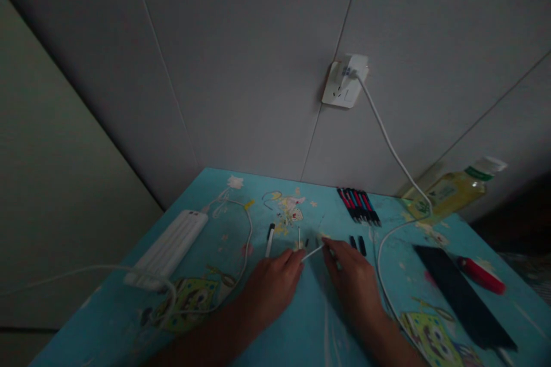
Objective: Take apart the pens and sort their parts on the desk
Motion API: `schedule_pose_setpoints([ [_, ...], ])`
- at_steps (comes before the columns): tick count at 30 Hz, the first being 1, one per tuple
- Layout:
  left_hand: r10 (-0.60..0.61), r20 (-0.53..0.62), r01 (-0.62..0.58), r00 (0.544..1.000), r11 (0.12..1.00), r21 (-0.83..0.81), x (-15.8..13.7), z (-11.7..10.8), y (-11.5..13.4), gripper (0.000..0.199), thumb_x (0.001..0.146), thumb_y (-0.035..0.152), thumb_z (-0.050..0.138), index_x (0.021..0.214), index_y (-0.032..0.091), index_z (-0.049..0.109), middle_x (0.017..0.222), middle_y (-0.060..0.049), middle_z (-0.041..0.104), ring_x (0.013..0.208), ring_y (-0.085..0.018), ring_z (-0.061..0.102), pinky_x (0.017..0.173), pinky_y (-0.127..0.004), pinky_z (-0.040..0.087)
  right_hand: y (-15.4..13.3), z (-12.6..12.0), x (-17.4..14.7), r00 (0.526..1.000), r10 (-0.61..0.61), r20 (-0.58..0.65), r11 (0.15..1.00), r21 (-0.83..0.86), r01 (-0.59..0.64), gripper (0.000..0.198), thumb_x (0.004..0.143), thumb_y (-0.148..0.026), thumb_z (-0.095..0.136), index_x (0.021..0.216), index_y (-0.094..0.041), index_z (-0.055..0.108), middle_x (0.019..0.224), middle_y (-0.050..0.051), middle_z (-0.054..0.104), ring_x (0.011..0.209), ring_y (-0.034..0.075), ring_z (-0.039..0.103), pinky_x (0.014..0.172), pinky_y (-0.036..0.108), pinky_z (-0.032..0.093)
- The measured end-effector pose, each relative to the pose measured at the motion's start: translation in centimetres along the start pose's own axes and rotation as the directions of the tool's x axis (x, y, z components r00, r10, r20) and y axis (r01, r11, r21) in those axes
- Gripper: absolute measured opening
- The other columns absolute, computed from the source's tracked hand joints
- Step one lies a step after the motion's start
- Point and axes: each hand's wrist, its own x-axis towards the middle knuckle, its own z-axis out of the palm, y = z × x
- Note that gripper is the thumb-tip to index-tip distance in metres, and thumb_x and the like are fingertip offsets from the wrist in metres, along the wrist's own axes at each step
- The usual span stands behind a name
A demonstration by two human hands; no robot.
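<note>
Between my two hands runs a slim white pen refill point(312, 253), slanting up to the right. The fingers of my left hand point(279, 278) are pinched at its lower left end. At the upper right end, the fingertips of my right hand point(349, 268) are closed on it. Just beyond the left hand lie a white pen barrel with a black end point(270, 239) and another thin white stick point(299, 237). A tiny black piece point(307, 242) is close to the fingertips. Two short black pen parts point(357, 245) rest past the right hand.
Several red, blue and black pens point(358, 206) lie in a row at the back. A white power strip point(172, 246) is on the left. On the right are a yellow bottle point(451, 192), a dark flat strip point(462, 292), a red object point(481, 275) and a white cable point(379, 258).
</note>
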Motion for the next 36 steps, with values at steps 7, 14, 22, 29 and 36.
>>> schedule_pose_setpoints([
  [7, 0.059, 0.077, -0.064, 0.995, 0.996, 0.066, 0.1, -0.7, 0.1, 0.018, 0.101, 0.030, 0.047, 0.107, 0.022, 0.062, 0.100, -0.003, 0.066, 0.085, -0.018, 0.067, 0.070, -0.029, 0.052, 0.1, -1.9, 5.6, 0.955, -0.159, 0.249, 0.932, -0.281, 0.229, 0.019, 0.097, -0.015, 0.051, 0.106, -0.020, 0.067, 0.097, 0.007, 0.069, 0.092, 0.023, 0.061, 0.085, 0.034, 0.045],
  [14, 0.053, 0.078, -0.061, 0.996, 0.992, 0.109, 0.2, 0.0, -0.5, 0.021, 0.092, 0.036, 0.065, 0.108, 0.022, 0.060, 0.102, -0.003, 0.064, 0.084, -0.021, 0.067, 0.069, -0.031, 0.052, -1.3, 0.8, 6.4, 0.878, -0.227, 0.422, 0.854, -0.346, 0.388, 0.013, 0.092, -0.014, 0.061, 0.102, -0.019, 0.068, 0.096, 0.007, 0.068, 0.095, 0.025, 0.058, 0.081, 0.035, 0.042],
  [22, 0.097, 0.068, -0.104, 0.993, 0.988, 0.110, 0.0, 1.3, -0.8, 0.020, 0.095, 0.025, 0.059, 0.114, 0.024, 0.061, 0.108, -0.003, 0.062, 0.078, -0.019, 0.066, 0.064, -0.031, 0.051, -0.4, 0.8, 5.6, 0.848, -0.252, 0.467, 0.852, -0.309, 0.423, 0.017, 0.092, -0.012, 0.061, 0.104, -0.022, 0.068, 0.102, 0.006, 0.067, 0.096, 0.023, 0.057, 0.082, 0.033, 0.042],
  [29, 0.074, 0.081, -0.081, 0.994, 0.992, 0.098, 0.0, 1.5, -0.5, 0.012, 0.096, 0.025, 0.057, 0.105, 0.022, 0.063, 0.107, -0.004, 0.062, 0.080, -0.019, 0.065, 0.067, -0.031, 0.051, -0.8, 0.0, 4.2, 0.860, -0.244, 0.448, 0.804, -0.402, 0.438, 0.017, 0.088, -0.010, 0.065, 0.103, -0.019, 0.068, 0.102, 0.008, 0.065, 0.094, 0.026, 0.057, 0.079, 0.038, 0.043],
  [36, 0.078, 0.070, -0.088, 0.994, 0.986, 0.139, -0.1, 1.8, -0.2, 0.012, 0.095, 0.021, 0.057, 0.106, 0.023, 0.063, 0.109, -0.005, 0.061, 0.080, -0.019, 0.064, 0.067, -0.032, 0.051, -1.1, 0.5, 1.1, 0.888, -0.267, 0.375, 0.789, -0.444, 0.425, 0.033, 0.089, -0.012, 0.063, 0.122, -0.016, 0.062, 0.122, 0.014, 0.062, 0.106, 0.031, 0.055, 0.088, 0.046, 0.042],
])
